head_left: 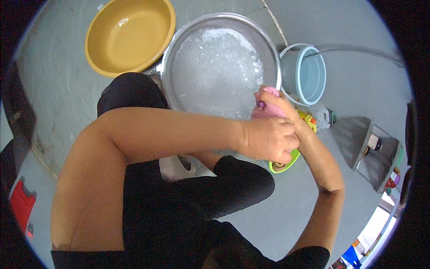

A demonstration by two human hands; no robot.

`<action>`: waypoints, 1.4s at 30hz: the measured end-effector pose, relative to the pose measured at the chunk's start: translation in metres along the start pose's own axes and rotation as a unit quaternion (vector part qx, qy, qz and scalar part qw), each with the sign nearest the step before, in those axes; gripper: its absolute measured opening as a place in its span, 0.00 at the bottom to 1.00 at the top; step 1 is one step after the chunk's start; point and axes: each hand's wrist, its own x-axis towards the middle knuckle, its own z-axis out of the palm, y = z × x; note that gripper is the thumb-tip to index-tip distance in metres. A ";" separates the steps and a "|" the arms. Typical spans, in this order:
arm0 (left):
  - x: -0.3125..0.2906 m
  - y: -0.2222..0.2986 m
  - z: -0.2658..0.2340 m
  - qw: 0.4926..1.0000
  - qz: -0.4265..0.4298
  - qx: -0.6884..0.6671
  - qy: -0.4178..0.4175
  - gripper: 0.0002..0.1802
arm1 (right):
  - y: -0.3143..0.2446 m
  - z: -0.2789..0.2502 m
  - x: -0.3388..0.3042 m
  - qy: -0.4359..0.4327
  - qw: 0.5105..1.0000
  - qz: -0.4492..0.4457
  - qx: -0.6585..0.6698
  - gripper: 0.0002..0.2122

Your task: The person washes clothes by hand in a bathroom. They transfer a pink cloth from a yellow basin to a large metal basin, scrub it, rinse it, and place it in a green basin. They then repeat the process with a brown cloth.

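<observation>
A wet-looking pink cloth (pixel 263 112) is bunched in my right hand (pixel 283 106), at the right rim of a large metal basin (pixel 166 67) of cloudy, foamy water. A small purple patch shows on the cloth. My left arm reaches across my body, and my left hand (pixel 268 140) is closed just below the cloth, against my right wrist. Whatever its curled fingers hold, if anything, is hidden. Under that hand, a small bright green tub (pixel 294 158) with something brownish inside is partly covered.
A yellow-brown basin (pixel 92 56) stands at the far left. Right of the metal basin is a light blue bucket (pixel 321 71) with a hose (pixel 358 50) running into it. Nearby are a yellow package (pixel 306 119), a whitish bottle (pixel 320 115) and a grey rack (pixel 358 150).
</observation>
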 end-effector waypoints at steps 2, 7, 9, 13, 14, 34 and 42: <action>-0.004 0.000 0.004 1.000 0.002 0.019 -0.008 0.06 | -0.005 0.004 -0.003 0.019 0.999 0.016 -0.026 0.07; -0.004 0.001 0.011 0.999 0.004 0.039 -0.036 0.06 | 0.003 -0.007 0.009 0.008 0.993 0.048 -0.110 0.07; -0.008 0.006 0.014 0.998 -0.004 0.037 -0.042 0.06 | 0.015 -0.003 0.012 0.005 0.992 0.051 -0.120 0.08; -0.023 0.003 0.011 0.997 0.010 0.033 -0.076 0.06 | 0.028 0.004 0.027 -0.003 0.997 0.008 -0.082 0.07; -0.025 -0.008 0.007 0.994 0.019 0.029 -0.104 0.06 | 0.031 -0.001 0.035 -0.011 0.999 -0.006 -0.046 0.07; -0.072 -0.086 -0.147 0.731 -0.291 0.404 -0.467 0.15 | 0.279 -0.063 0.129 0.497 0.855 0.087 -0.121 0.34; -0.150 -0.099 -0.139 0.613 -0.412 0.304 -0.602 0.14 | 0.371 -0.020 0.168 0.515 0.817 0.246 0.084 0.30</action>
